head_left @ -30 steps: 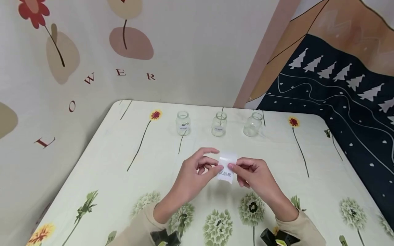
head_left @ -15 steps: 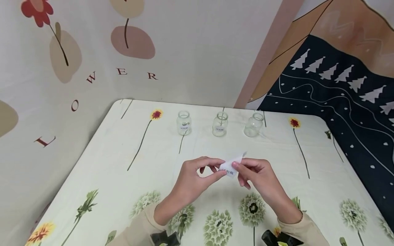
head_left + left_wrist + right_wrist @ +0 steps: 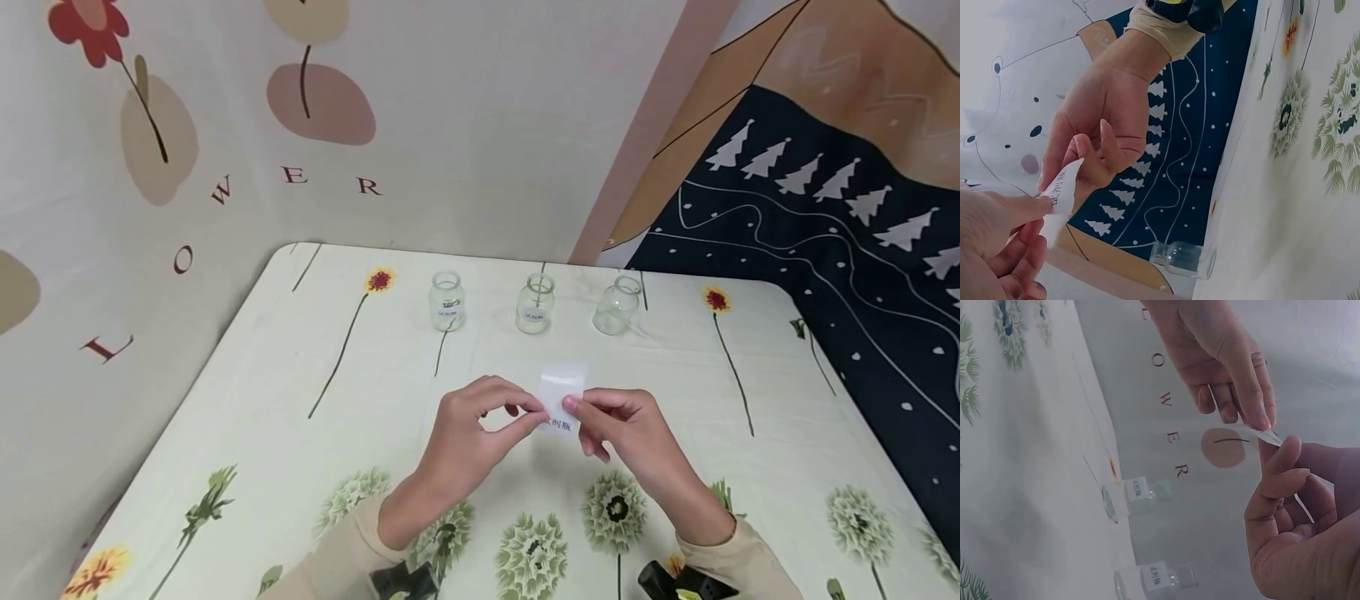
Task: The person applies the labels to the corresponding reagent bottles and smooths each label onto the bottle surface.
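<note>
A small white label with printed characters [image 3: 561, 385] is held up between both hands above the table. The left hand [image 3: 468, 437] pinches its left edge between thumb and index fingertip. The right hand [image 3: 637, 433] grips its right edge, thumb on the near face and fingers behind. In the left wrist view the label [image 3: 1067, 187] looks curved, and in the right wrist view the label [image 3: 1265, 435] is seen nearly edge-on between the fingertips.
Three clear glass jars stand in a row behind the hands: the left jar [image 3: 447, 298] and middle jar [image 3: 535, 302] carry labels; on the right jar [image 3: 617, 307] none shows. Flower-print cloth covers the table [image 3: 420, 400]; patterned fabric hangs behind.
The label first tilted and folded over, then came back nearly upright. The left hand's raised index finger came down to the label's left edge, and the right hand shifted slightly right.
</note>
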Demonstrator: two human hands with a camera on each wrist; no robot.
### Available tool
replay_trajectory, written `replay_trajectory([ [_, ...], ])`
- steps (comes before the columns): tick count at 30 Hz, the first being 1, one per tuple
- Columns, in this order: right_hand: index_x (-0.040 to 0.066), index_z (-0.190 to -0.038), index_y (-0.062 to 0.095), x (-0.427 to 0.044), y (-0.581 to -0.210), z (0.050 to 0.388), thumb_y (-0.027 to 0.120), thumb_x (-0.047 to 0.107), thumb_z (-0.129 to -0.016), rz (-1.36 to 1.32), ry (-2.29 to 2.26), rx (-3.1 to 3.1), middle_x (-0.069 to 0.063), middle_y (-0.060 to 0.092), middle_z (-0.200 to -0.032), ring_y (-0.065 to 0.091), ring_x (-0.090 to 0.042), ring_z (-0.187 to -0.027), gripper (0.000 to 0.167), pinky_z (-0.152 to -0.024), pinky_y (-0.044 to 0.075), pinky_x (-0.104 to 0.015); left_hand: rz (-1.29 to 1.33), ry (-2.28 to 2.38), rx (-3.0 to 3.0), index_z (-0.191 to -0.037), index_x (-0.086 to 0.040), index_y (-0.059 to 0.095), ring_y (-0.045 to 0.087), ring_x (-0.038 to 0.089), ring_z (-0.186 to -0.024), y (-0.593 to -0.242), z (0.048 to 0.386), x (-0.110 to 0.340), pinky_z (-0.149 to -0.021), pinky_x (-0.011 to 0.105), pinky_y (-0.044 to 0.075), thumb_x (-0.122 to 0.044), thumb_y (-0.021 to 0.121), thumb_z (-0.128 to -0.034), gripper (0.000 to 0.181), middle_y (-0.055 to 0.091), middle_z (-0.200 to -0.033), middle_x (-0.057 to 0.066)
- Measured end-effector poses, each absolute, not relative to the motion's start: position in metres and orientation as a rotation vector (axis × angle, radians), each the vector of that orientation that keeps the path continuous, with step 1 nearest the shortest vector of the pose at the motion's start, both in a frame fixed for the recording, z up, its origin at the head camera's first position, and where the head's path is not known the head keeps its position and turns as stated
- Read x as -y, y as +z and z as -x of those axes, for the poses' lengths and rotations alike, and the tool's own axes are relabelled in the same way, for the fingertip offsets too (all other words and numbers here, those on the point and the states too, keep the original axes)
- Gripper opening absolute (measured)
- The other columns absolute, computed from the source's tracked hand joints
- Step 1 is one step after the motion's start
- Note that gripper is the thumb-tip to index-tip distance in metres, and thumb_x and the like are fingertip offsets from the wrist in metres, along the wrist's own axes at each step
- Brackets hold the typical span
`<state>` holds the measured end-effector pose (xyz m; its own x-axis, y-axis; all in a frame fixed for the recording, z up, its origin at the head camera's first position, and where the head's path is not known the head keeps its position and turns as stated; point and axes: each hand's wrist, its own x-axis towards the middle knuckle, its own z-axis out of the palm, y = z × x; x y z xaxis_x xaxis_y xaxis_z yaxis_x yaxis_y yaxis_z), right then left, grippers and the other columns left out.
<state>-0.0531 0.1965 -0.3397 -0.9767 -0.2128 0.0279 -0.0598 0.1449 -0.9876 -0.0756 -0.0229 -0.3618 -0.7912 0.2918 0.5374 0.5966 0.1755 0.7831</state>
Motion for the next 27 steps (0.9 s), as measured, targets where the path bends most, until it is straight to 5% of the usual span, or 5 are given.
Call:
replay_trajectory([
  [17, -0.007, -0.102, 0.072, -0.203, -0.351, 0.059, 0.062, 0.020, -0.105, -0.013, -2.010, -2.165, -0.003, 0.054, -0.057, 0.047, -0.013, -0.048, 0.029, -0.044, 0.038, -0.029, 1.074, -1.461, 2.033, -0.092, -0.010, 0.081, 0.067, 0.011, -0.088, -0.370, 0.076, 0.020, -0.080, 0.019, 0.054, -0.001, 0.085, -0.0821, 0.014, 0.076, -0.088, -0.004],
  [22, 0.001, -0.094, 0.072, -0.205, -0.363, 0.060, 0.064, 0.016, -0.103, -0.121, -1.998, -2.102, -0.002, 0.055, -0.058, 0.048, -0.011, -0.048, 0.020, -0.045, 0.039, -0.024, 1.008, -1.519, 2.098, -0.091, -0.014, 0.079, 0.066, 0.006, -0.086, -0.365, 0.075, 0.021, -0.078, 0.020, 0.053, -0.006, 0.083, -0.0865, 0.011, 0.075, -0.086, -0.008],
  [27, -0.003, -0.098, 0.072, -0.202, -0.385, 0.058, 0.070, 0.015, -0.098, -0.104, -1.805, -2.125, -0.002, 0.055, -0.059, 0.044, -0.010, -0.046, 0.018, -0.045, 0.036, -0.023, 0.874, -1.683, 2.269, -0.094, -0.020, 0.076, 0.063, 0.005, -0.083, -0.363, 0.078, 0.021, -0.072, 0.025, 0.047, -0.014, 0.078, -0.0939, 0.007, 0.073, -0.089, -0.014],
])
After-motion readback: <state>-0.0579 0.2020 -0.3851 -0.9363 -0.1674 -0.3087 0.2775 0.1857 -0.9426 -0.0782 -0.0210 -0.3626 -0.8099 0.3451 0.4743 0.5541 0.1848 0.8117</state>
